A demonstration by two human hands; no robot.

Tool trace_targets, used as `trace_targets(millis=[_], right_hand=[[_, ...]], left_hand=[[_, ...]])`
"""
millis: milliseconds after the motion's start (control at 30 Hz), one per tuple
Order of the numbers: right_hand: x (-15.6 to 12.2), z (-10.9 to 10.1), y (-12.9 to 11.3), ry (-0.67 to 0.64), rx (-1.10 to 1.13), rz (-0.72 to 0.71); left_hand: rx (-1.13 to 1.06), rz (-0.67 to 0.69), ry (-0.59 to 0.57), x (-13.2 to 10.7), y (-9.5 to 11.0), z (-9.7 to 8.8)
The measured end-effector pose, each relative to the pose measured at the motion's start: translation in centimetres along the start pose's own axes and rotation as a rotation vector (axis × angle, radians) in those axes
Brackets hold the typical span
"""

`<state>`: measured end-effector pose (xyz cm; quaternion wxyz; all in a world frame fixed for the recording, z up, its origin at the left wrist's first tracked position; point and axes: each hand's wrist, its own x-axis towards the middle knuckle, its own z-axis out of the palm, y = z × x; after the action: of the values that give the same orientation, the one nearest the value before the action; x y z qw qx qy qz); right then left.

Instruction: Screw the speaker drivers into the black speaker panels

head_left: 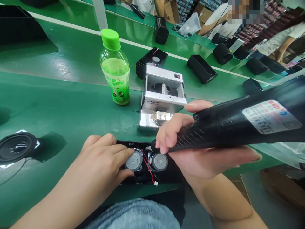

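Note:
In the head view my right hand [181, 140] is wrapped around a black electric screwdriver [219, 124] with a white label. Its front end points down and left at a black speaker panel [173, 173], near the top of two round speaker drivers; fingers partly cover the tip. My left hand [105, 159] is closed on the left speaker driver [133, 160], with index finger and thumb at its edge. Beside it sits the right speaker driver [159, 161]. A red and black wire [149, 168] with a white connector [155, 183] lies across the panel.
Behind the panel stands a silver screw feeder [164, 95]. A green-capped bottle [116, 73] is to its left. One loose speaker [17, 148] lies at far left. Black speaker boxes [202, 68] are spread along the green bench; other people work across it.

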<state>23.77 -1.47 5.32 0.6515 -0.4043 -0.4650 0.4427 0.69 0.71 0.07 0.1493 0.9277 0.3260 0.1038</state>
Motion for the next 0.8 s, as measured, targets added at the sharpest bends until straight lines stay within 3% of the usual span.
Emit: trace_targets(millis=[400,667,800], right_hand=[[0.5,0.9,1.2,0.004,0.065,-0.025],[0.1,0.9,2.5,-0.016,0.082,-0.119],[0.1,1.1,2.9,-0.003,0.096,-0.087]], left_hand=[[0.012,0.014,0.02,0.3,0.0,0.0],[0.016,0.041,0.031,0.1,-0.3,0.3],[0.003,0.041,0.045,-0.1,-0.4,0.5]])
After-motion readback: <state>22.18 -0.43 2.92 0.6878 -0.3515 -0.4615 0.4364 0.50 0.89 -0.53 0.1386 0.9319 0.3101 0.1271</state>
